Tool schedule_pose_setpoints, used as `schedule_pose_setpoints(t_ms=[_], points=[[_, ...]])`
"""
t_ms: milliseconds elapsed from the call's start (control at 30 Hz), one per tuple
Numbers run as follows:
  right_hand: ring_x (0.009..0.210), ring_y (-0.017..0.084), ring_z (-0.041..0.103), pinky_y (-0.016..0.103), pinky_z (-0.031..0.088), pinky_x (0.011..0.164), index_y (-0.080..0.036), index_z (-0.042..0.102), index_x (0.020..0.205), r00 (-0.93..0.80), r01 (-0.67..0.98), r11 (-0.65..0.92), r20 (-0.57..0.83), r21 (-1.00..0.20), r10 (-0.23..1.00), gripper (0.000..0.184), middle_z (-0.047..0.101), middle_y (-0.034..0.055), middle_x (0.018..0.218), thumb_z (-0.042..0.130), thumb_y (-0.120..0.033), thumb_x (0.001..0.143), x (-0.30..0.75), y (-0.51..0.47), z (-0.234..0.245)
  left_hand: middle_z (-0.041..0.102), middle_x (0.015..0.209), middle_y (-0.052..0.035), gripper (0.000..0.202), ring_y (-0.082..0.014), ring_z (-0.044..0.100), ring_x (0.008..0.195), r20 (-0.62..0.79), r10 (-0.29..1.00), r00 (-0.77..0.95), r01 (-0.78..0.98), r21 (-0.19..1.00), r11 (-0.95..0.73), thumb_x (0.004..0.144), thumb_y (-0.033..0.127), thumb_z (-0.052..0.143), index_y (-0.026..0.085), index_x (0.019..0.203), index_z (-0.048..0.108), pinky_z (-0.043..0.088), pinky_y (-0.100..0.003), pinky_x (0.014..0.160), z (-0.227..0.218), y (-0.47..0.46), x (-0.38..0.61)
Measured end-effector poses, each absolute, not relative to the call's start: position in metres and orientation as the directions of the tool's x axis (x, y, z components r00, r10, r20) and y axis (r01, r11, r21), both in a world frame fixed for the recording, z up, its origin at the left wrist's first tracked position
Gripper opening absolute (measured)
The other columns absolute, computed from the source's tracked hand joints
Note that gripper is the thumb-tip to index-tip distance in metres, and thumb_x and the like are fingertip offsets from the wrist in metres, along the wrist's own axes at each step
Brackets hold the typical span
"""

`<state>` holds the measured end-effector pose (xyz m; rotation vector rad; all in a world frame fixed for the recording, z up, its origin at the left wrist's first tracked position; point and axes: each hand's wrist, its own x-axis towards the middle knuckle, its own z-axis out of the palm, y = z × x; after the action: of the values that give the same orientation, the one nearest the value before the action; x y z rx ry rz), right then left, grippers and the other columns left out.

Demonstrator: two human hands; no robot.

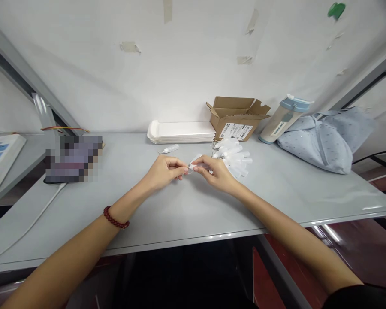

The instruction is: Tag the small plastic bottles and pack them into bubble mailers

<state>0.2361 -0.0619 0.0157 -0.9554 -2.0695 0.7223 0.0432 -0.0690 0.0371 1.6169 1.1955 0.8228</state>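
Observation:
My left hand (166, 171) and my right hand (212, 171) meet over the middle of the grey table (167, 210). Both pinch one small clear plastic piece (193, 165) between fingertips; its exact shape is too small to make out. A pile of several clear plastic bottles (234, 156) lies just behind and right of my right hand. One single small clear bottle (170, 149) lies on the table behind my left hand. A dark red bead bracelet (115, 219) circles my left wrist.
A stack of white trays (180, 131) and an open cardboard box (236, 116) stand against the back wall. A blue-lidded tumbler (283, 120) leans by a light blue bag (324, 137) at right. A blurred dark object (72, 159) with a white cable (35, 219) lies at left.

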Motion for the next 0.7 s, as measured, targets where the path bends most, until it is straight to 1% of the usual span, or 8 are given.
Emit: schedule_pose_setpoints(t_ms=[100, 200, 267, 333, 433, 533, 633, 700], points=[[0.081, 0.016, 0.064, 0.028, 0.049, 0.069, -0.018, 0.061, 0.093, -0.471, 0.406, 0.572, 0.373, -0.713, 0.799, 0.020, 0.069, 0.0061, 0.091, 0.052, -0.035, 0.090, 0.236, -0.060, 0.018, 0.067, 0.067, -0.0024, 0.014, -0.0128, 0.059, 0.058, -0.024, 0.934, 0.356, 0.377, 0.918, -0.120, 0.072, 0.029, 0.065, 0.016, 0.072, 0.070, 0.048, -0.026, 0.057, 0.042, -0.066, 0.038], [0.083, 0.017, 0.063, 0.029, 0.048, 0.070, -0.016, 0.058, 0.106, -0.466, 0.467, 0.562, 0.351, -0.682, 0.812, 0.030, 0.068, 0.0072, 0.095, 0.050, -0.040, 0.090, 0.240, -0.055, 0.019, 0.067, 0.066, -0.0013, 0.014, -0.0134, 0.060, 0.059, -0.011, 0.918, 0.395, 0.445, 0.877, -0.181, 0.073, 0.029, 0.065, 0.017, 0.075, 0.071, 0.047, -0.025, 0.057, 0.049, -0.059, 0.023], [0.087, 0.019, 0.062, 0.031, 0.049, 0.075, -0.014, 0.052, 0.118, -0.449, 0.525, 0.542, 0.327, -0.656, 0.831, 0.040, 0.066, 0.0095, 0.100, 0.046, -0.044, 0.092, 0.243, -0.050, 0.017, 0.067, 0.063, -0.0010, 0.014, -0.0146, 0.061, 0.059, 0.019, 0.937, 0.349, 0.496, 0.845, -0.202, 0.071, 0.030, 0.065, 0.018, 0.075, 0.072, 0.047, -0.025, 0.056, 0.051, -0.054, 0.011], [0.098, 0.022, 0.060, 0.036, 0.048, 0.084, -0.012, 0.048, 0.125, -0.444, 0.593, 0.550, 0.330, -0.588, 0.833, 0.043, 0.063, 0.0134, 0.108, 0.041, -0.042, 0.094, 0.247, -0.044, 0.013, 0.067, 0.062, -0.0015, 0.015, -0.0161, 0.062, 0.060, 0.051, 0.969, 0.241, 0.550, 0.816, -0.180, 0.070, 0.032, 0.066, 0.019, 0.072, 0.072, 0.046, -0.025, 0.057, 0.051, -0.048, -0.001], [0.116, 0.027, 0.051, 0.043, 0.042, 0.097, -0.011, 0.048, 0.127, -0.511, 0.674, 0.630, 0.373, -0.386, 0.775, 0.037, 0.057, 0.0183, 0.121, 0.040, -0.027, 0.095, 0.250, -0.037, 0.003, 0.069, 0.064, -0.0026, 0.015, -0.0179, 0.063, 0.061, 0.045, 0.994, 0.102, 0.624, 0.775, -0.099, 0.068, 0.032, 0.066, 0.019, 0.069, 0.072, 0.045, -0.027, 0.058, 0.045, -0.040, -0.012], [0.123, 0.027, 0.047, 0.045, 0.041, 0.098, -0.013, 0.048, 0.130, -0.596, 0.696, 0.684, 0.355, -0.217, 0.720, 0.042, 0.053, 0.0179, 0.132, 0.037, -0.008, 0.089, 0.249, -0.034, -0.006, 0.068, 0.060, -0.0024, 0.014, -0.0190, 0.063, 0.059, 0.016, 0.999, 0.050, 0.689, 0.723, -0.046, 0.067, 0.030, 0.063, 0.019, 0.064, 0.070, 0.044, -0.028, 0.060, 0.034, -0.033, -0.015], [0.126, 0.026, 0.045, 0.043, 0.043, 0.093, -0.015, 0.047, 0.132, -0.634, 0.712, 0.689, 0.296, -0.135, 0.714, 0.055, 0.051, 0.0154, 0.136, 0.032, 0.004, 0.083, 0.248, -0.036, -0.009, 0.066, 0.056, -0.0023, 0.013, -0.0193, 0.061, 0.055, 0.017, 0.999, 0.044, 0.754, 0.656, -0.045, 0.067, 0.028, 0.061, 0.019, 0.060, 0.067, 0.042, -0.029, 0.058, 0.022, -0.027, -0.016], [0.124, 0.026, 0.046, 0.041, 0.043, 0.091, -0.015, 0.049, 0.130, -0.639, 0.722, 0.682, 0.267, -0.114, 0.721, 0.058, 0.054, 0.0147, 0.133, 0.031, 0.007, 0.080, 0.246, -0.038, -0.008, 0.067, 0.059, -0.0034, 0.014, -0.0203, 0.060, 0.058, 0.071, 0.996, 0.048, 0.803, 0.591, -0.081, 0.068, 0.029, 0.059, 0.020, 0.062, 0.068, 0.040, -0.029, 0.057, 0.015, -0.022, -0.017]])
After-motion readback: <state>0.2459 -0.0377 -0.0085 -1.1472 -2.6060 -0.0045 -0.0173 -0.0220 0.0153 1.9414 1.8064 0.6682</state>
